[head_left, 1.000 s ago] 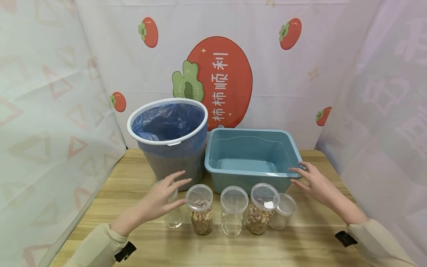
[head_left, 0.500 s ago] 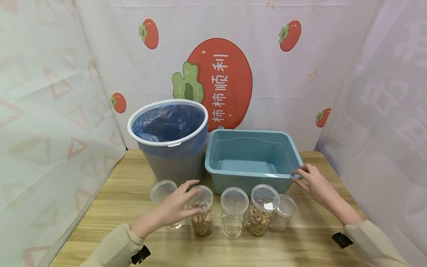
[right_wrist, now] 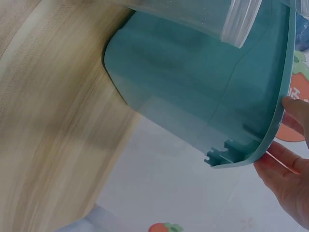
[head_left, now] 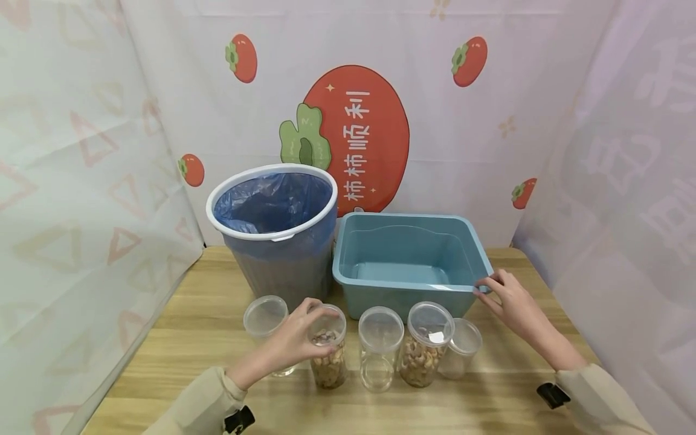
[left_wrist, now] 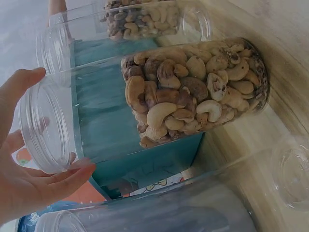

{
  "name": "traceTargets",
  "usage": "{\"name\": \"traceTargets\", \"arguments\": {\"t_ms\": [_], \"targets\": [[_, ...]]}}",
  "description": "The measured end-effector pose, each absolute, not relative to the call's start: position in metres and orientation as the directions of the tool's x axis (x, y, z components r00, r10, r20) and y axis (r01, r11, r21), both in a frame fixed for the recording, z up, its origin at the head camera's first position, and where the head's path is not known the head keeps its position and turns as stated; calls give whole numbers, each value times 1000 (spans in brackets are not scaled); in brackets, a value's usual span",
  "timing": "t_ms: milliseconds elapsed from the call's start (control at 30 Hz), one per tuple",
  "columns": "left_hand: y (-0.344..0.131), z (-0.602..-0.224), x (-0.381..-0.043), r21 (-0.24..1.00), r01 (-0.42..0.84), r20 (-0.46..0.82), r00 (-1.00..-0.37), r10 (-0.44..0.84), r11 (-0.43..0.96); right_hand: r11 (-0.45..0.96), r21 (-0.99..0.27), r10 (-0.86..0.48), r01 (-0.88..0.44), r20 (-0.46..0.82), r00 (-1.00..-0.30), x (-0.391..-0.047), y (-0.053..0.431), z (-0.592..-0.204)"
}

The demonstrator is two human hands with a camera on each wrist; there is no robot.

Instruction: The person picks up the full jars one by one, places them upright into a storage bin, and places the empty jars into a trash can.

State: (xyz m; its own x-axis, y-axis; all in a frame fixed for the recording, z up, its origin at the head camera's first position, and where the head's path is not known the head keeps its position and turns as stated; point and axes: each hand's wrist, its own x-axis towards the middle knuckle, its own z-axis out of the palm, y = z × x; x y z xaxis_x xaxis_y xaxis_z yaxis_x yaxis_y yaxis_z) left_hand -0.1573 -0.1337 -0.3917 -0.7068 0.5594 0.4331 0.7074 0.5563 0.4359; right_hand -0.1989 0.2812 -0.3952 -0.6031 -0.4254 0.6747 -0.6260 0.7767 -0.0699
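My left hand [head_left: 293, 339] has its thumb and fingers curled round the lid end of a clear jar of cashews [left_wrist: 188, 92]. The jar stands upright on the table, its lid partly behind the fingers in the head view. My right hand [head_left: 512, 303] pinches the front right corner of the blue-green plastic tub [head_left: 408, 302], thumb on one side of the rim and fingers on the other, as the right wrist view shows. The tub has nothing visible inside.
A second jar of cashews [head_left: 420, 362] and clear jars without visible contents, including a middle jar [head_left: 379, 368], a small right jar [head_left: 462, 347] and a left jar [head_left: 264, 317], stand on the wooden table [head_left: 174, 362]. Behind is a lined trash bin [head_left: 288, 266].
My left hand has moved right from beside the left jar to the jar of cashews and closed round its lid. My right hand has closed its fingers on the tub's rim.
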Motion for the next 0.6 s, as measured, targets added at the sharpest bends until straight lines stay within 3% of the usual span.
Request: {"name": "traceTargets", "arguments": {"t_ms": [233, 600], "targets": [[-130, -384, -162, 431, 708, 504, -704, 501, 560, 782, -66, -415, -619, 686, -598, -199, 281, -395], [-128, -342, -169, 433, 666, 557, -728, 401, 608, 788, -76, -405, -611, 684, -607, -200, 281, -397]]}}
